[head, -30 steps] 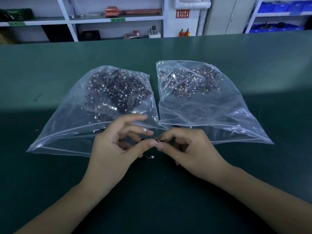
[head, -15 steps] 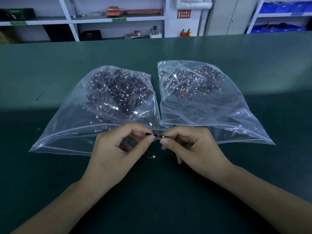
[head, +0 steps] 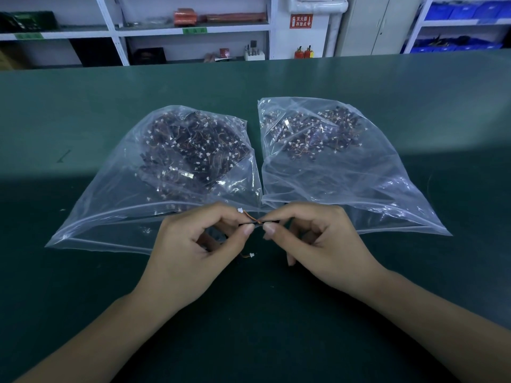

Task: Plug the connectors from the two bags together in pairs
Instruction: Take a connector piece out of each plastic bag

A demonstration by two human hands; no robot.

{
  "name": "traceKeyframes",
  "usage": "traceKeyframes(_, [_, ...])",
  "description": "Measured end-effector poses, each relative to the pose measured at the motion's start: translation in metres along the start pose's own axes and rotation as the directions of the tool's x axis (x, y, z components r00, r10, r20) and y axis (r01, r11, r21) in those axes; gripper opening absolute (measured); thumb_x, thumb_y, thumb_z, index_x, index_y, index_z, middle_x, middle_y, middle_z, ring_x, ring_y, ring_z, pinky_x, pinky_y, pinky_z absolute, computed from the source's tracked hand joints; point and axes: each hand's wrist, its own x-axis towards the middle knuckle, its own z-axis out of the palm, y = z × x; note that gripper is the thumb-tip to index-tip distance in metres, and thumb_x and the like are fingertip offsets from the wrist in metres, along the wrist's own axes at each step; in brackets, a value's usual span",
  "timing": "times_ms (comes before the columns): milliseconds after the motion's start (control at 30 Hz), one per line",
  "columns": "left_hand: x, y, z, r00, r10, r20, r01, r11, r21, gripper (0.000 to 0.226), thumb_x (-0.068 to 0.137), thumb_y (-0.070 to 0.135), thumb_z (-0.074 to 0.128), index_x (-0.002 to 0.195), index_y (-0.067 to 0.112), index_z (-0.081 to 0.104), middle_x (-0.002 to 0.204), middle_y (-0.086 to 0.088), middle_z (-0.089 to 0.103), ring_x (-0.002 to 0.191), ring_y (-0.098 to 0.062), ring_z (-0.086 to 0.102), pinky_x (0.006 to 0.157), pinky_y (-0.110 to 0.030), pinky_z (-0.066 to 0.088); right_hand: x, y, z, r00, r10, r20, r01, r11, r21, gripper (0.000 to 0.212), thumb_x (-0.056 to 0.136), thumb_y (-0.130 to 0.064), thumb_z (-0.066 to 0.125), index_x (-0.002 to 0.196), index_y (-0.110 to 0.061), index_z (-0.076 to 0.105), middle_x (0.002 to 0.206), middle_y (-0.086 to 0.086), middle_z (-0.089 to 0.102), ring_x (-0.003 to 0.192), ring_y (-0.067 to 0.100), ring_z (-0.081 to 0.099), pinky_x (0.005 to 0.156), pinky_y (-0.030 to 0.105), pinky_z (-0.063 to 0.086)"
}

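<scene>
Two clear plastic bags lie side by side on the green table, the left bag (head: 116, 205) and the right bag (head: 370, 194), each holding a heap of small dark wired connectors with white plugs. In front of their openings my left hand (head: 193, 252) and my right hand (head: 326, 244) pinch the two ends of a thin black connector piece (head: 253, 223) between thumb and forefinger, fingertips almost touching. A short orange wire with a white plug (head: 240, 210) sticks up from it. Another white plug on a wire (head: 251, 254) hangs below my left hand.
The green table (head: 414, 106) stretches far behind and beside the bags. Beyond its far edge stand white shelves (head: 193, 30) with boxes, two small red extinguishers (head: 302, 53) and blue bins (head: 464, 26) at the right.
My hands have risen slightly toward the bag openings and drawn a little apart, so the black connector piece and its orange wire with the white plug now show between the fingertips.
</scene>
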Motion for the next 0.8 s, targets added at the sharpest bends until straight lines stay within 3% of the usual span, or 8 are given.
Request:
traceKeyframes(167, [-0.0004, 0.0015, -0.0007, 1.000, -0.009, 0.004, 0.009, 1.000, 0.003, 0.009, 0.095, 0.032, 0.074, 0.098, 0.024, 0.077, 0.085, 0.014, 0.074, 0.072, -0.012, 0.073, 0.060, -0.018, 0.053, -0.0003, -0.0006, 0.0006, 1.000, 0.007, 0.015, -0.007, 1.000, 0.008, 0.010, 0.102, -0.019, 0.072, 0.105, -0.025, 0.080, 0.085, 0.000, 0.074, 0.051, 0.020, 0.066, 0.051, 0.018, 0.043])
traceKeyframes(300, [0.0000, 0.0018, -0.0010, 1.000, 0.011, 0.002, -0.011, 1.000, 0.022, 0.004, 0.095, 0.024, 0.078, 0.098, 0.023, 0.078, 0.087, 0.015, 0.075, 0.073, -0.012, 0.073, 0.059, -0.021, 0.054, 0.0004, -0.0004, -0.0010, 1.000, -0.001, 0.017, 0.001, 1.000, 0.004, 0.010, 0.101, -0.019, 0.072, 0.105, -0.023, 0.080, 0.085, 0.000, 0.074, 0.052, 0.020, 0.066, 0.051, 0.019, 0.044])
traceKeyframes(500, [-0.0008, 0.0032, 0.0005, 1.000, -0.001, -0.002, 0.001, 1.000, 0.002, 0.009, 0.094, 0.032, 0.073, 0.096, 0.023, 0.076, 0.087, 0.013, 0.074, 0.074, -0.014, 0.073, 0.058, -0.023, 0.055, 0.0003, -0.0015, -0.0006, 1.000, 0.001, 0.030, -0.001, 1.000, 0.004, 0.010, 0.102, -0.019, 0.071, 0.106, -0.023, 0.079, 0.090, -0.001, 0.076, 0.052, 0.021, 0.067, 0.050, 0.020, 0.045])
traceKeyframes(667, [-0.0015, 0.0027, 0.0017, 1.000, 0.011, 0.012, -0.011, 1.000, 0.012, 0.003, 0.094, 0.018, 0.078, 0.095, 0.020, 0.076, 0.087, 0.011, 0.075, 0.076, -0.015, 0.073, 0.058, -0.033, 0.056, -0.0004, -0.0027, -0.0024, 0.999, 0.011, 0.031, -0.011, 1.000, 0.001, 0.009, 0.101, -0.017, 0.072, 0.102, -0.021, 0.080, 0.086, 0.001, 0.075, 0.054, 0.021, 0.068, 0.052, 0.018, 0.044])
traceKeyframes(800, [-0.0015, 0.0028, 0.0018, 0.999, 0.030, 0.021, -0.031, 0.999, 0.027, 0.004, 0.095, 0.016, 0.077, 0.096, 0.020, 0.076, 0.086, 0.012, 0.074, 0.077, -0.014, 0.073, 0.061, -0.029, 0.057, 0.0006, -0.0031, -0.0029, 0.999, 0.012, 0.037, -0.012, 1.000, 0.016, 0.009, 0.101, -0.015, 0.071, 0.100, -0.019, 0.079, 0.084, 0.002, 0.074, 0.054, 0.021, 0.067, 0.053, 0.021, 0.045])
